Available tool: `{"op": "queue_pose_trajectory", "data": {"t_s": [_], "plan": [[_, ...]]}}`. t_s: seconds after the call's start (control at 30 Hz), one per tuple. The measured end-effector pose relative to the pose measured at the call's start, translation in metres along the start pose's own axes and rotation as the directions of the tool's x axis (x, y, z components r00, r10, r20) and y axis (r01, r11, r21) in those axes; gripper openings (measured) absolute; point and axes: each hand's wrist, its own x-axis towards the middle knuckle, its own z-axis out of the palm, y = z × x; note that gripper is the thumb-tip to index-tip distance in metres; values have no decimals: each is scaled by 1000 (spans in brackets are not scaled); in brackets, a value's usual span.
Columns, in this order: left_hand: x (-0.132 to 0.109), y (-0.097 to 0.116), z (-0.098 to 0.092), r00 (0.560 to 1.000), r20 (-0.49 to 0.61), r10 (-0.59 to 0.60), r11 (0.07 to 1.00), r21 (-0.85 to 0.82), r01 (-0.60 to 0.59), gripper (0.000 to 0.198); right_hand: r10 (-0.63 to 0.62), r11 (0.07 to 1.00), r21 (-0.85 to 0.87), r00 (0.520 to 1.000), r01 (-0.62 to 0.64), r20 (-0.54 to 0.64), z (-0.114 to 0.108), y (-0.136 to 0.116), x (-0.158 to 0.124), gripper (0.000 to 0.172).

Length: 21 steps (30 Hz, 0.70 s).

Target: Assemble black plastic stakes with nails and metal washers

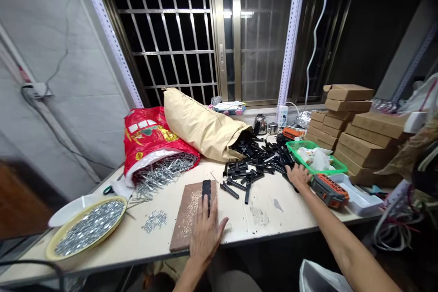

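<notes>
My left hand (204, 230) lies flat with its fingers spread on a brown wooden board (186, 200). Under and just beyond its fingertips is a row of small black pieces (206, 188) on the board; the hand partly hides them. Reaching out to the right, my right hand (298, 176) has its fingers apart at the edge of a heap of black plastic parts (270, 157). Whether those fingertips touch a part is hard to see. Several of the same black parts (247, 191) lie loose between the heap and the board.
A tan sack (201, 123) spills the black parts. Left are a red bag (147, 132) of long metal pins, a yellow basin (119, 214) of small metal pieces and a small metal pile (154, 221). Right are a green basket (337, 164), an orange-black tool (330, 190) and cardboard boxes (366, 141).
</notes>
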Motion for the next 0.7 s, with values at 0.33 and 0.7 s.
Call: {"op": "queue_pose_trajectory", "data": {"t_s": [0.33,0.7], "plan": [[6,17,-10,1000,25,-5,997,72,3,49,-69,993,108,980,49,188,45,-96,-27,71],[97,29,17,924,330,-191,966,229,118,31,-740,668,238,594,705,316,9,-141,-75,33]]}}
